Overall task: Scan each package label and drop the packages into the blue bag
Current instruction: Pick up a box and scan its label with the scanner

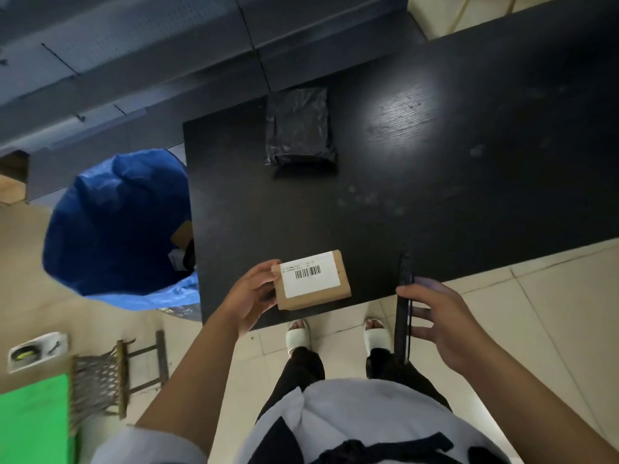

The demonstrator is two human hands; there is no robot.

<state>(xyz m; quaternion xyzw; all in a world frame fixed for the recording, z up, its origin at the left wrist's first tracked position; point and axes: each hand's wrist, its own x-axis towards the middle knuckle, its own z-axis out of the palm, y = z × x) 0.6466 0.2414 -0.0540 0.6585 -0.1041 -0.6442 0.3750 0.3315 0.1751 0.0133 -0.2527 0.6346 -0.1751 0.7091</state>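
My left hand (249,296) grips a small brown cardboard box (311,284) by its left end, above the front edge of the black table (435,195). A white barcode label faces up on the box. My right hand (435,316) holds a thin black scanner device (403,306) edge-on, just right of the box. A black plastic mailer package (299,130) lies further back on the table. The open blue bag (117,222) stands on the floor at the table's left side, with some packages visible inside near its right rim.
Dark metal shelving (134,61) runs along the back left. On the floor at lower left are a woven folding stool (100,376), a green surface (33,423) and a small white tray (37,351). My feet in white slippers stand at the table's front edge.
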